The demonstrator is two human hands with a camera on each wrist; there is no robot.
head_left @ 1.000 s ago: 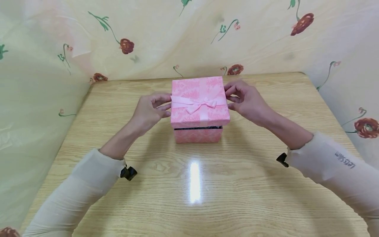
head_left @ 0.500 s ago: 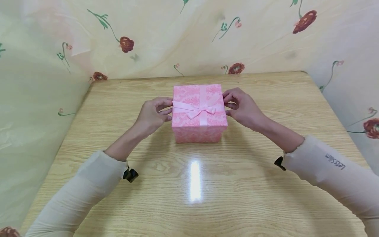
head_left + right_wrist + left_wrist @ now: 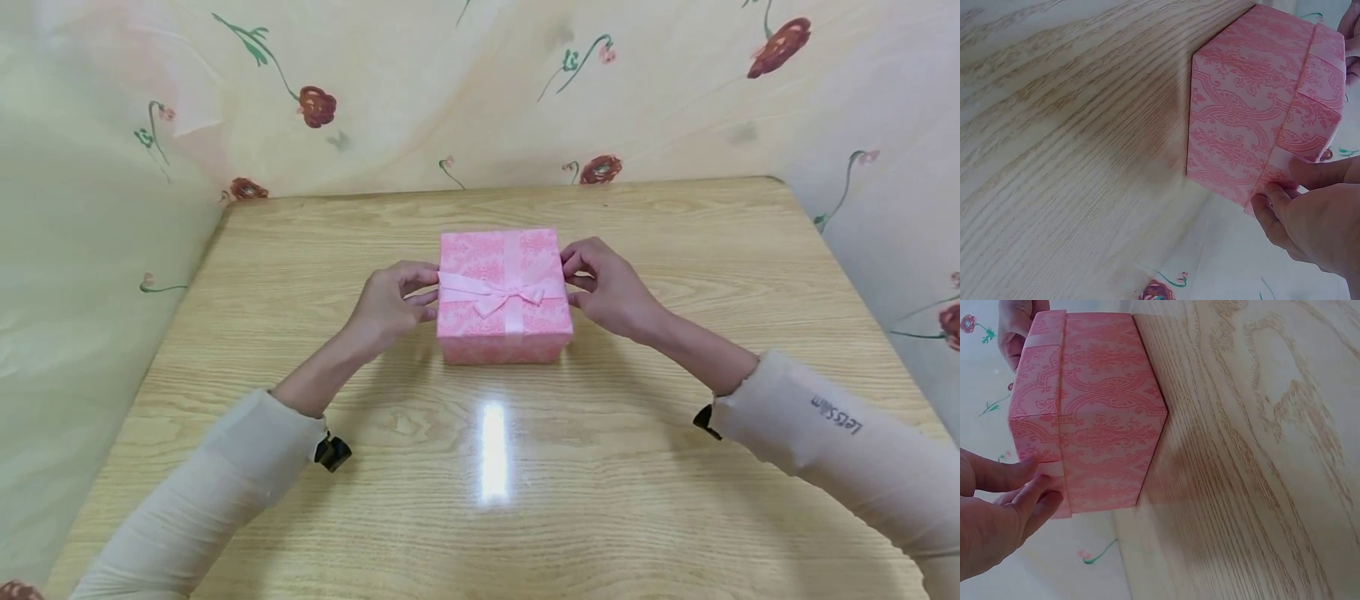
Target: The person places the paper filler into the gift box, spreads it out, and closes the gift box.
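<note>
Two hands are meeting on one pink box, which is sitting near the middle of the wooden table, well in from every edge. Lid is lying fully down over the base, no gap showing along its rim; a pale ribbon with a bow is crossing the top.

Left hand is pinching the left side of the lid, thumb and fingertips curling onto the ribbon band where it is wrapping over the edge. Right hand is doing the same on the opposite side, fingers bent and pressing on the lid's rim at the ribbon. Neither hand is reaching under the base; both are gripping high, on the lid only.

Flowered cloth is hanging behind and to both sides of the table.

Risks, as judged from here:
- Grip sitting on the lid alone: any lift is likely raising the lid and leaving the base behind
- Uneven pressure from one side could be tilting the lid so it jams askew
- Fingers resting on the ribbon could be dragging it off line or crushing the bow
- A sideways push may be sliding the light box across the smooth table
</note>
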